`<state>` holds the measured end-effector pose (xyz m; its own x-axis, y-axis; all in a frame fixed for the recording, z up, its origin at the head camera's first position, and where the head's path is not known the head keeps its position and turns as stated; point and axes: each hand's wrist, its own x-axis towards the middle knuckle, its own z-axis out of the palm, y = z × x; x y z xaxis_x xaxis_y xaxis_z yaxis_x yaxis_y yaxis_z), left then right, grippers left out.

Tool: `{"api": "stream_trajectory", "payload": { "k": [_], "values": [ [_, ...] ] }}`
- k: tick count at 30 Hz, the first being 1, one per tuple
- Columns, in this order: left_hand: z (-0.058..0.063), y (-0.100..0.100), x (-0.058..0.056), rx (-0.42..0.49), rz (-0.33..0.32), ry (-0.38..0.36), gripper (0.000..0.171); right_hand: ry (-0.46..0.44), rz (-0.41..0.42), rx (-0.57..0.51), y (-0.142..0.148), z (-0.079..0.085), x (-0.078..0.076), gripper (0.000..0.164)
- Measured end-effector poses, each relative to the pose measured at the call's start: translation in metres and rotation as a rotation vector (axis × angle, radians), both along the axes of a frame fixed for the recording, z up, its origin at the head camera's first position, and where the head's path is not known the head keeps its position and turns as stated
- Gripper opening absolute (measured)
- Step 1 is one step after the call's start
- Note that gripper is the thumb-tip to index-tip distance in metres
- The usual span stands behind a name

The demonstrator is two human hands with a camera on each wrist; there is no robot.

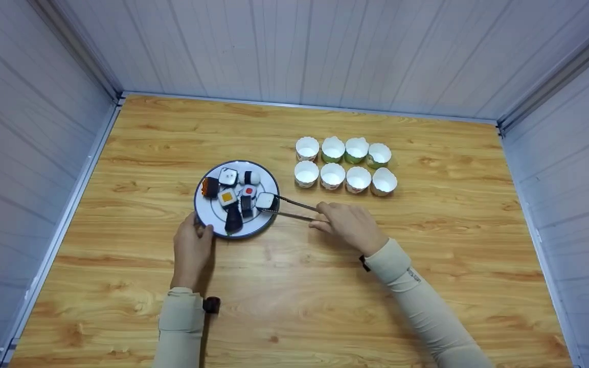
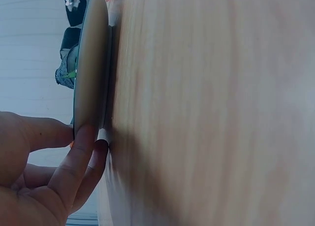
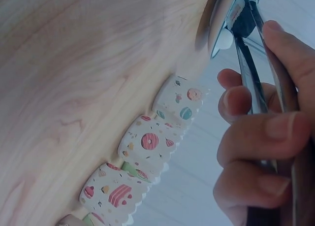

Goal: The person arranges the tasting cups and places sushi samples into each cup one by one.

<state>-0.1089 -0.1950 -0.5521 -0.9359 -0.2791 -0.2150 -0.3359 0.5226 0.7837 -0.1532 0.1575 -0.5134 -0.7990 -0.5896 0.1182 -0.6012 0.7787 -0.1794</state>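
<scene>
My left hand (image 1: 192,250) grips the near-left rim of a white, blue-edged plate (image 1: 208,212), thumb on top and fingers beneath in the left wrist view. Several toy sushi pieces lie on the plate, among them an orange-topped one (image 1: 210,188), a yellow-centred one (image 1: 227,197) and a dark cone-shaped one (image 1: 233,220). In my right hand (image 1: 350,225) is a pair of metal tongs (image 1: 294,216). Their serrated tips straddle a white-topped sushi piece (image 1: 265,200) at the plate's right side; the right wrist view shows its dark side (image 3: 243,20) between the tips.
Right of the plate stand two rows of paper baking cups (image 1: 306,174), their white insides facing up and printed with sweets outside. White panel walls (image 1: 284,51) enclose the wooden table (image 1: 294,306) at the back and sides.
</scene>
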Motion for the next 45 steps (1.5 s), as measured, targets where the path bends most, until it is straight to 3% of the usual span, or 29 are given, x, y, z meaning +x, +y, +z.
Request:
{"api": "stream_trajectory", "payload": {
  "k": [4, 12, 19, 27, 33, 45],
  "values": [
    [-0.001, 0.000, 0.000, -0.001, 0.002, 0.019, 0.053, -0.004, 0.001, -0.037, 0.004, 0.005, -0.004, 0.040],
    [-0.001, 0.000, -0.001, 0.000, 0.013, -0.036, 0.055, 0.032, -0.063, -0.031, 0.021, 0.021, -0.019, 0.039],
    [0.001, 0.001, -0.001, 0.008, 0.021, -0.044, 0.055, 0.001, -0.158, -0.051, 0.040, 0.035, -0.044, 0.038],
    [0.000, 0.001, 0.000, 0.012, 0.012, -0.022, 0.055, -0.105, -0.305, -0.012, 0.050, 0.034, -0.069, 0.044],
    [-0.001, 0.000, 0.002, -0.003, 0.004, 0.025, 0.053, -0.055, -0.325, 0.054, 0.050, 0.032, -0.077, 0.041],
    [-0.001, 0.001, 0.000, 0.018, 0.020, -0.004, 0.053, -0.084, -0.341, 0.144, 0.046, 0.034, -0.087, 0.040]
  ]
}}
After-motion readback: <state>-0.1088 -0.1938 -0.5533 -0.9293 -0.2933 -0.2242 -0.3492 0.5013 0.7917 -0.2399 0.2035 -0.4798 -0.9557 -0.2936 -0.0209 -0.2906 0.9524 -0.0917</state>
